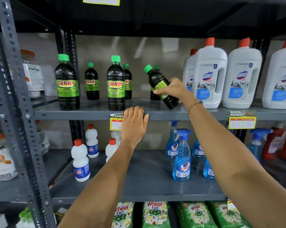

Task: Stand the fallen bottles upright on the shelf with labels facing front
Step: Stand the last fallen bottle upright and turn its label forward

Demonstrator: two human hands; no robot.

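My right hand point(171, 89) grips a dark Sunny bottle point(157, 79) with a green cap around its label. The bottle leans left, its base resting near the front of the grey middle shelf point(92, 114), its label turned sideways. Behind it stands a small Sunny bottle point(154, 96), mostly hidden. Two large Sunny bottles point(67, 84) point(116, 86) and two small ones point(91, 83) point(128, 83) stand upright further left, labels facing front. My left hand point(134, 124) rests flat with fingers on the shelf's front edge, holding nothing.
White Domex jugs point(209, 76) with red caps stand close to the right of my right hand. Below are white Rin bottles point(80, 162) and blue Colin sprays point(181, 160). A perforated steel upright point(15, 99) stands left. Price tags point(241, 120) hang from the shelf edge.
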